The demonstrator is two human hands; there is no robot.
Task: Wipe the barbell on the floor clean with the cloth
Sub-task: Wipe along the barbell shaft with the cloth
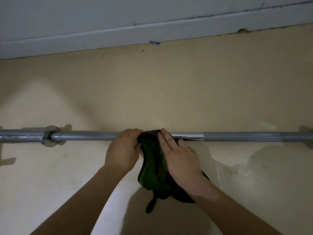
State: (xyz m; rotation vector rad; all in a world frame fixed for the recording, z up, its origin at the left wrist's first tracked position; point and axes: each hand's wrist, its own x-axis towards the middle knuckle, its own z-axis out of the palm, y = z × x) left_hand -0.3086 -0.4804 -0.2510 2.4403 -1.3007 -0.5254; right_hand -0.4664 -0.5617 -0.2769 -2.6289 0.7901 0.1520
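Note:
A long steel barbell (237, 136) lies across the beige floor from the left edge to the right edge, with a collar (50, 138) near its left end. A dark green cloth (152, 160) is draped over the middle of the bar and trails toward me on the floor. My left hand (122, 150) curls over the bar and pinches the cloth's left edge. My right hand (179, 157) lies flat on top of the cloth with fingers stretched toward the bar, thumb tucked beside it.
A white skirting board (118, 37) and wall run along the far side of the floor. A small blue-tipped object (155, 42) lies against the skirting. A wet, shiny patch (240, 172) spreads on the floor at the right.

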